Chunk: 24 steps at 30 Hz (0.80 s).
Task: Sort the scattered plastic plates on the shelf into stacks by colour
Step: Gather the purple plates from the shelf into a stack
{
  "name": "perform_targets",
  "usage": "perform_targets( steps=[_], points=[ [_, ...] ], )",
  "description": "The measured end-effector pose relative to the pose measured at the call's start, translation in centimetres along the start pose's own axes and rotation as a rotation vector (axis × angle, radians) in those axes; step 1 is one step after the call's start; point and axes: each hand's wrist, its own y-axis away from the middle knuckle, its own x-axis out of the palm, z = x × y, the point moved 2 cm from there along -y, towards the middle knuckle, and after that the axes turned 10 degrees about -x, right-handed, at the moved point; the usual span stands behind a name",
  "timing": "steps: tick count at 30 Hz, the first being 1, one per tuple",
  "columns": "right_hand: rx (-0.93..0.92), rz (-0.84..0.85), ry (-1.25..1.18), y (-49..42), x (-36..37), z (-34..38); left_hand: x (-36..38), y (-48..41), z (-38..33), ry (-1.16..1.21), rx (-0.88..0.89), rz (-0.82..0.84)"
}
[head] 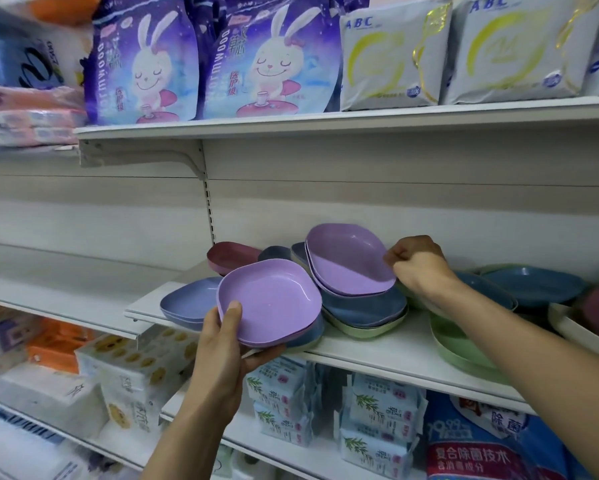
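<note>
Left hand (pixel 225 337) grips a lilac stack (pixel 270 303), right hand (pixel 417 263) pinches the tilted lilac plate (pixel 350 261) — fingertips out of sight.

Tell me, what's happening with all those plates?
A person is sorting plates on a shop shelf. The left hand holds a purple stack, thumb on its rim. The right hand grips the rim of a tilted purple plate lying on blue plates and a green plate. A dark red plate sits behind.
</note>
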Motion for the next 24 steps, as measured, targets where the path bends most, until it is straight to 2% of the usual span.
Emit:
perform_targets(
  steps=[7,12,16,21,24],
  points=[
    [-0.180,0.050,-0.078,1.4,1.8,3.5,1.1,1.1,0.1,-0.020,0.058,0.072],
    [-0.298,0.022,0.099,2.6,3.2,6.0,1.6,1.7,0.0,0.010,0.060,0.089],
    [-0.345,0.053,0.129,3.8,4.5,7.0,1.5,2.0,0.0,0.023,0.051,0.090],
    [-0.346,0.156,0.083,3.2,4.4,6.5,0.3,1.4,-0.1,0.022,0.018,0.045],
    [-0.233,0.064,-0.063,1.5,1.3,5.6,-0.9,1.0,-0.5,0.060,0.007,0.012]
  ],
)
